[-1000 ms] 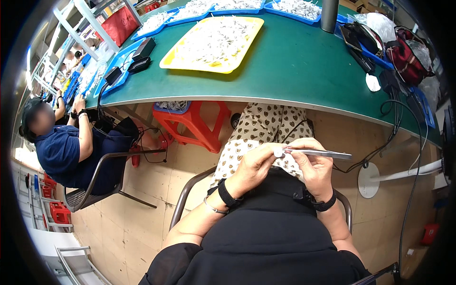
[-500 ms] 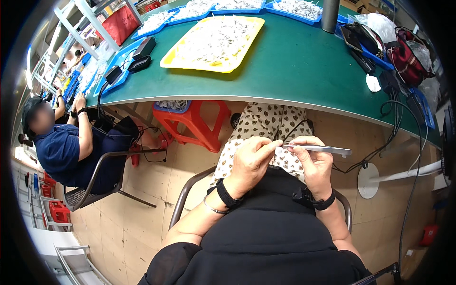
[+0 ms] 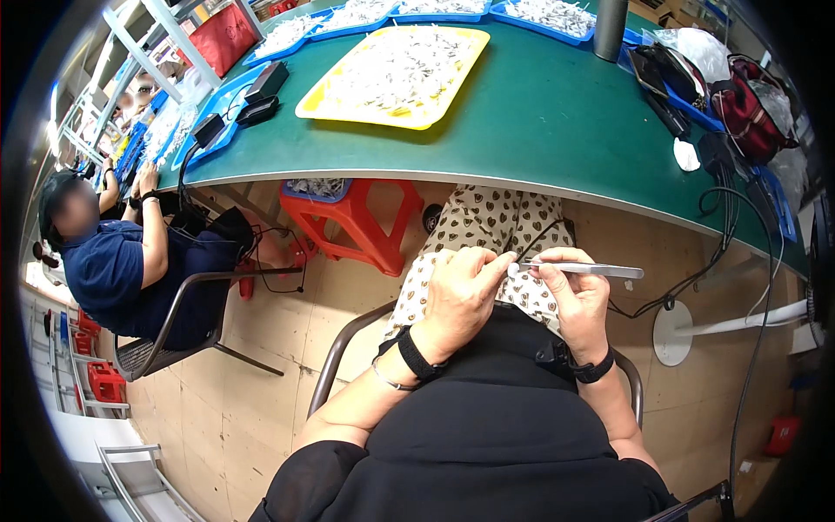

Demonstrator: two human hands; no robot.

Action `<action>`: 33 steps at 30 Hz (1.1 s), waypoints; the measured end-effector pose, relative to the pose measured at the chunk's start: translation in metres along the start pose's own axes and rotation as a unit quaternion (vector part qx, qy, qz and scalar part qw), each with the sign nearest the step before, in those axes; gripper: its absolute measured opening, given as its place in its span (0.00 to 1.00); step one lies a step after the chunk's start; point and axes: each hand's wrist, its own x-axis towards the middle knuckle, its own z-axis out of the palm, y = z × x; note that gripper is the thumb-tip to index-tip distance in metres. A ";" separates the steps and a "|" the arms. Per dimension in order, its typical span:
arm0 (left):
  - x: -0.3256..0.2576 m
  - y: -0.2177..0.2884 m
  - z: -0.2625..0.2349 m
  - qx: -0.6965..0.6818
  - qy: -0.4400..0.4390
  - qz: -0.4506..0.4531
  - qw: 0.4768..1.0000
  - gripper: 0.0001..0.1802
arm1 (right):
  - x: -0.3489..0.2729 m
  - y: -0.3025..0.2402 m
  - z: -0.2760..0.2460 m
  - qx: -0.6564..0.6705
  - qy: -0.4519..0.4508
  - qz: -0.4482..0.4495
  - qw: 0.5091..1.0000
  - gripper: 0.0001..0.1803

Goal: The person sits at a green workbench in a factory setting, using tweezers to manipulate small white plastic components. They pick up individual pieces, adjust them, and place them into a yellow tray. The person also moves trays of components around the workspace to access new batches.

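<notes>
Over my lap, my right hand (image 3: 570, 296) is closed around a pair of silver tweezers (image 3: 600, 270), whose handle end sticks out to the right. The tips point left toward my left hand (image 3: 465, 291). Thumb and forefinger of that hand pinch a small white piece (image 3: 513, 271) with a dark thin cable or wire running up beside it. The piece is too small to tell its exact kind. Beyond my hands, on the green table (image 3: 522, 122), lies a yellow tray (image 3: 417, 122) heaped with small white and grey parts.
Several blue trays (image 3: 557, 33) of similar parts line the table's back. A grey cylinder (image 3: 611, 30) stands there. Bags (image 3: 744, 109) and black cables (image 3: 726, 187) lie at the right. A red stool (image 3: 365, 230) is under the table; a seated co-worker (image 3: 122, 270) is at the left.
The tweezers have rolled slightly in my right hand and now look narrower. The white piece shows more clearly at my left fingertips. Both hands stay nearly in place.
</notes>
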 end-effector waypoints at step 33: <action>-0.004 -0.004 0.001 -0.481 -0.065 -0.336 0.807 0.17 | -0.002 -0.003 0.002 0.006 0.004 0.015 1.000 0.07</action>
